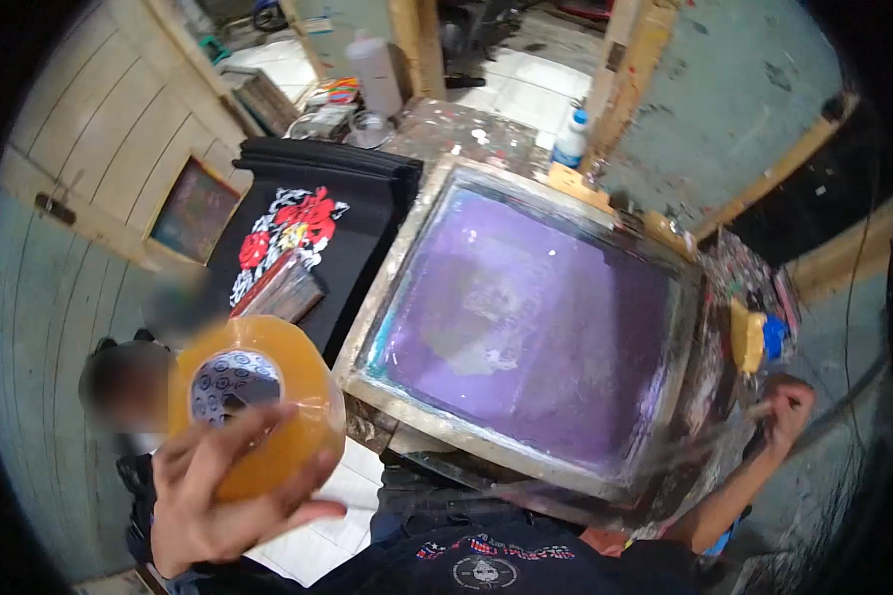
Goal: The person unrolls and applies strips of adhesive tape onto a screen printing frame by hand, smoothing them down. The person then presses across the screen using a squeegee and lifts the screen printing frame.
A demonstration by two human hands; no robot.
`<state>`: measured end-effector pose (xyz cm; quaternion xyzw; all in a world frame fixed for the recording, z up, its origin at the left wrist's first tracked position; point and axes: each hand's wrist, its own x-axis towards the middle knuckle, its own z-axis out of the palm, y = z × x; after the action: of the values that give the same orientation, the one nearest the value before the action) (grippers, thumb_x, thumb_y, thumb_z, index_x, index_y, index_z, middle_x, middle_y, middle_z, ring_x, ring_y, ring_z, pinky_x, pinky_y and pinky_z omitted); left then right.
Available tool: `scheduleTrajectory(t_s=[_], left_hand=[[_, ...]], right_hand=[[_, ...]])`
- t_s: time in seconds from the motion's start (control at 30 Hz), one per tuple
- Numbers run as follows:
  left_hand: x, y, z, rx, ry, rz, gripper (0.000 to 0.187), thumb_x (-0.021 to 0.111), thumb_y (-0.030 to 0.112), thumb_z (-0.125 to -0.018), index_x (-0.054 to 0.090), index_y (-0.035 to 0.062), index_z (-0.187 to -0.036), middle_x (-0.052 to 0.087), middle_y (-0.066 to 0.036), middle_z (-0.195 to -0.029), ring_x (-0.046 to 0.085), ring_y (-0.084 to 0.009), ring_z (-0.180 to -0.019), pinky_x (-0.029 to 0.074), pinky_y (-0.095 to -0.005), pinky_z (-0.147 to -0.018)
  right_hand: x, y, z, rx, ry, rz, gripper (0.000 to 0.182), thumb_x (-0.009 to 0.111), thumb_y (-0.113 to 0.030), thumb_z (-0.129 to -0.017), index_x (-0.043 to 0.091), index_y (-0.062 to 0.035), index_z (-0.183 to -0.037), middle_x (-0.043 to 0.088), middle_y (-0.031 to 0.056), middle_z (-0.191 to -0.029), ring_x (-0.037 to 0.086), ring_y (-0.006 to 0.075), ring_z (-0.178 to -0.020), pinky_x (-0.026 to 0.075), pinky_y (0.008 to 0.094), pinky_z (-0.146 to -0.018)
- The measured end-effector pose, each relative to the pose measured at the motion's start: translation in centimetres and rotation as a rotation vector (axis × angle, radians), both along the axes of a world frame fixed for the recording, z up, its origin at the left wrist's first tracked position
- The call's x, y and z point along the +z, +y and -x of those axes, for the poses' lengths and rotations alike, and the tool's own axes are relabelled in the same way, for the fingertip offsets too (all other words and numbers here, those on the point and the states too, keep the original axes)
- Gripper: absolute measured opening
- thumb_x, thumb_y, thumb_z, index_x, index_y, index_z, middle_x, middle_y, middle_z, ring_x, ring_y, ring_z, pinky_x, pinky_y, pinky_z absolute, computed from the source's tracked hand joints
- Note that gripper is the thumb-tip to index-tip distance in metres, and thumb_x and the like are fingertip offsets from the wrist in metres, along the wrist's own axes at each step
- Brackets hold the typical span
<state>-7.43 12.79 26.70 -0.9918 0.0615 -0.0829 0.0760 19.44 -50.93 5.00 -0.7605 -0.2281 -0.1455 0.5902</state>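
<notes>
My left hand grips a large roll of clear yellowish packing tape with a printed cardboard core, held up close to the camera. Off to the right, my right hand is closed in a pinch. From it a blurred, see-through strip of tape runs leftward along the front of the frame. Between the hands lies a screen-printing frame with purple-coated mesh and a paler patch left of its middle.
Left of the frame lie black fabric pieces with a red and white flower print, a squeegee on top. Bottles and a blue-capped bottle stand behind. Yellow and blue lumps sit at right. A blurred person is at left.
</notes>
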Motion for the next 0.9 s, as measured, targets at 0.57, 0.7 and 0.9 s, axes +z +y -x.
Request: scheduleTrajectory(t_s=[0.57,0.7,0.9], left_hand=[[1.9,2.0,6.8,-0.441,-0.091,0.048,0.027,0.076,0.036,-0.087,0.073,0.0254,-0.112,0.072,-0.006,-0.114,0.071,-0.0209,-0.090,0.055,-0.0366,-0.078],[1.3,2.1,8.3,-0.368,-0.144,0.045,0.023,0.078,0.027,-0.086,0.076,0.0222,-0.108,0.074,-0.006,-0.113,0.072,-0.0224,-0.091,0.056,-0.0369,-0.078],[-3.4,2.4,3.3,-0.049,-0.358,-0.029,0.018,0.081,0.013,-0.084,0.079,0.0174,-0.101,0.076,-0.007,-0.111,0.073,-0.0247,-0.092,0.057,-0.0373,-0.079]], right_hand=[[-0.8,-2.8,13.1,-0.239,-0.096,-0.181,0.012,0.074,-0.013,-0.093,0.066,-0.0035,-0.097,0.062,0.0032,-0.075,0.055,0.0116,-0.058,0.046,0.0265,-0.052],[-7.2,2.1,11.3,-0.151,0.231,-0.243,0.009,0.072,-0.010,-0.093,0.067,-0.0030,-0.095,0.063,0.0035,-0.074,0.056,0.0113,-0.057,0.046,0.0263,-0.050],[9.8,11.1,8.6,-0.284,0.271,0.379,0.014,0.080,-0.010,-0.088,0.077,0.0032,-0.086,0.072,0.0080,-0.077,0.062,0.0146,-0.061,0.047,0.0291,-0.055]])
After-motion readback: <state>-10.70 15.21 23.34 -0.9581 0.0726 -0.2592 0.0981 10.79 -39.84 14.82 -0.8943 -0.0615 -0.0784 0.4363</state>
